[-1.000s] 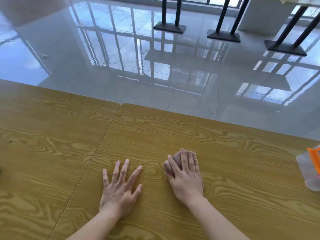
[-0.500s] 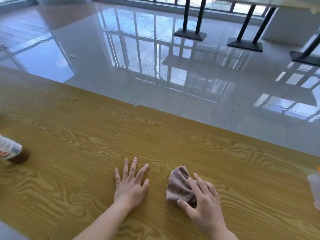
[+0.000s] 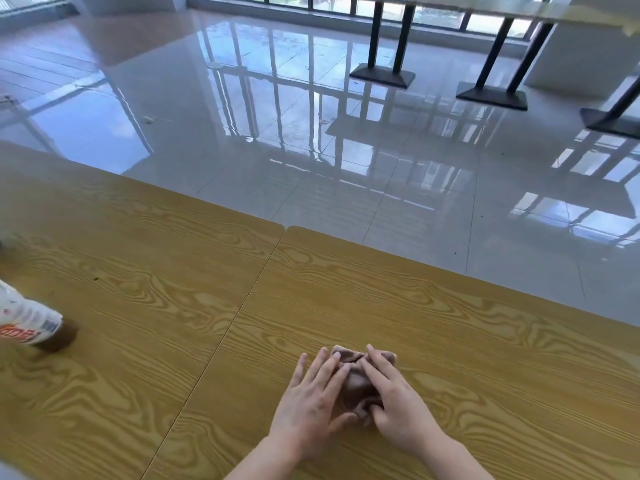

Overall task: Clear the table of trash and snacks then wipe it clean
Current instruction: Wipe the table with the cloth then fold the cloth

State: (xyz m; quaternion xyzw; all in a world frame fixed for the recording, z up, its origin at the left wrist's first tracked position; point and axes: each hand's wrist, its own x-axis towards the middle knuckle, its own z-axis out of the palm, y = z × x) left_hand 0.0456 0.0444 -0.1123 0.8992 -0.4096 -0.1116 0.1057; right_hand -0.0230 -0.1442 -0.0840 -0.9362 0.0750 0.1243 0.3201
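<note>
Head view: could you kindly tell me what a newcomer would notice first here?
The left hand and right hand rest together on a crumpled brown cloth near the wooden table's front edge. A white-labelled bottle stands at the far left; beyond, the glossy floor mirrors the windows.

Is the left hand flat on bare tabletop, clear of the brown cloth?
No, the fingers of the left hand lie on the brown cloth, with the right hand on the cloth's other side.

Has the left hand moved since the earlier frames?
Yes. The left hand has slid right, farther from the table seam, and its fingers now rest on the cloth, which it did not touch before.
</note>
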